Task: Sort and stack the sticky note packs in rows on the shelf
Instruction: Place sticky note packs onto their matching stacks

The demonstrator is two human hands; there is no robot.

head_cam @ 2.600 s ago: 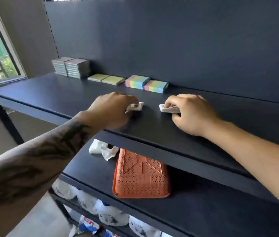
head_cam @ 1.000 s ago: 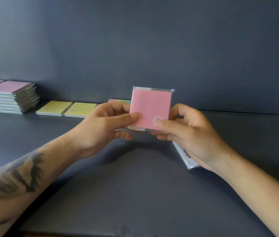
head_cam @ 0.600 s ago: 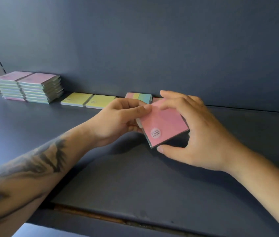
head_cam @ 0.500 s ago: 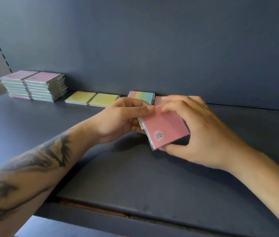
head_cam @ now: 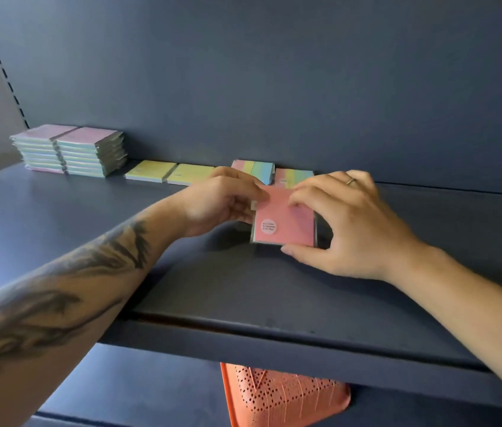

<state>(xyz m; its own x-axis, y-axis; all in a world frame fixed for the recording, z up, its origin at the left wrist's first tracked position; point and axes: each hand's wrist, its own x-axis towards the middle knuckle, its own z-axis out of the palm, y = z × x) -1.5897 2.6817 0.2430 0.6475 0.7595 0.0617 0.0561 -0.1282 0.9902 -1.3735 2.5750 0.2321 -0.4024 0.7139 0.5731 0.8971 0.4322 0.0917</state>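
Fingers of left hand (head_cam: pixel 222 198) and right hand (head_cam: pixel 345 223) pinch pink pack (head_cam: pixel 285 221) over shelf (head_cam: pixel 89 217).

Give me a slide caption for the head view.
Both hands, left and right, hold a pink pack above the shelf.

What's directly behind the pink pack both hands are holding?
Behind the pink pack, two rainbow-striped packs sit side by side against the shelf's back panel. The left hand and right hand cover their front edges, so stack height can't be judged.
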